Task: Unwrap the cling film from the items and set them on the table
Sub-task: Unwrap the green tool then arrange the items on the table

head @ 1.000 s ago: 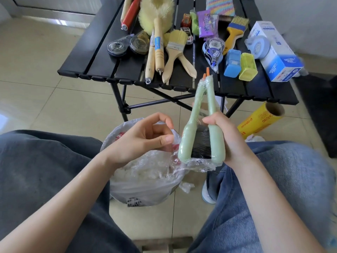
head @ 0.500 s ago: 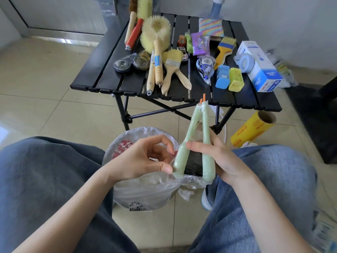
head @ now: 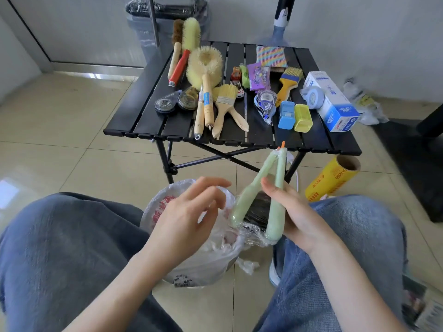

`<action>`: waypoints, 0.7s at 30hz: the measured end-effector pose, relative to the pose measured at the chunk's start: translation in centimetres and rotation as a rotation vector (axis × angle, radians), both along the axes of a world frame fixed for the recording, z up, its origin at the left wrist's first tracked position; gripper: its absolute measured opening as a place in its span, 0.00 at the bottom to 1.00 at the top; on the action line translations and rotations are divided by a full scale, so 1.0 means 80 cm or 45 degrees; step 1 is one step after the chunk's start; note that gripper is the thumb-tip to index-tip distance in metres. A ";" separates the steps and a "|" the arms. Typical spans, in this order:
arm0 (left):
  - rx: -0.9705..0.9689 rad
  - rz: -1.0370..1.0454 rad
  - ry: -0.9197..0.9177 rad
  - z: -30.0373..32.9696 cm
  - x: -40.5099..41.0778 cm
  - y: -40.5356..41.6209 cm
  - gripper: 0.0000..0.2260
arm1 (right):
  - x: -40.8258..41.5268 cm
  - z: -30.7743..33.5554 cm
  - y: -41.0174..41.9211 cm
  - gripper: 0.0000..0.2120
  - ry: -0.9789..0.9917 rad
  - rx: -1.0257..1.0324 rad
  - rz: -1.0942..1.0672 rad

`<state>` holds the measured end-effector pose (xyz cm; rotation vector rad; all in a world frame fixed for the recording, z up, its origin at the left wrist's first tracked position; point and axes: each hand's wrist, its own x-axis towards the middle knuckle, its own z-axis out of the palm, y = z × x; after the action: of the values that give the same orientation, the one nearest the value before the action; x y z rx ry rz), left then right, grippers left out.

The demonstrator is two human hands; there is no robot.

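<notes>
White plastic bag [head: 211, 267] on the floor between the knees, mouth open, holds crumpled clear film. Grey bin [head: 146, 32] with a black liner stands behind the counter [head: 148, 109]; contents not visible. White-and-blue box [head: 333, 101] lies on the counter's right side, closed, a pale blue tape roll [head: 312, 97] against it. Yellow film roll [head: 333, 180] lies on the floor right of the counter leg, its tube end open.

Task thing: two pale green brushes [head: 268, 197] bundled in cling film [head: 254, 233], handles meeting at the top near orange tips, dark bristles between the lower ends. Bundle is held in the air above the bag's right edge, in front of the counter, not on it. Right hand [head: 294, 212] is the grip on it: fingers run behind the right-hand brush, thumb across its front, holding the bundle upright and a little tilted left. Loose film hangs off the bottom end below the grip, over the bag.

Left hand [head: 189, 216] hovers just left of the bundle, above the bag, fingers spread and loosely bent, holding nothing, no contact with the film that I can tell.

On the counter: round bristle brushes, paintbrushes [head: 227, 104], tape dispensers, blue and yellow small boxes, purple packet, striped cloth.
</notes>
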<state>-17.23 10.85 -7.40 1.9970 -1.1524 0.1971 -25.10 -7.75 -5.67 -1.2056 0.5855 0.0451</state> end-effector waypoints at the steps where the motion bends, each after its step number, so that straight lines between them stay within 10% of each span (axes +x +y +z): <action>1: 0.022 0.004 -0.104 -0.001 -0.002 -0.001 0.07 | 0.000 0.002 0.001 0.23 -0.003 0.005 -0.001; 11: 0.144 0.097 -0.133 0.000 -0.014 -0.005 0.18 | -0.003 0.014 0.004 0.20 -0.024 -0.052 0.034; 21: -0.155 0.083 0.804 0.038 -0.010 -0.014 0.04 | -0.003 0.020 0.006 0.24 -0.033 -0.198 0.125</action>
<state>-18.01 9.76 -4.40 1.7950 -0.6529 -0.3080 -25.31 -7.30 -4.11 -1.3841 0.5138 0.0679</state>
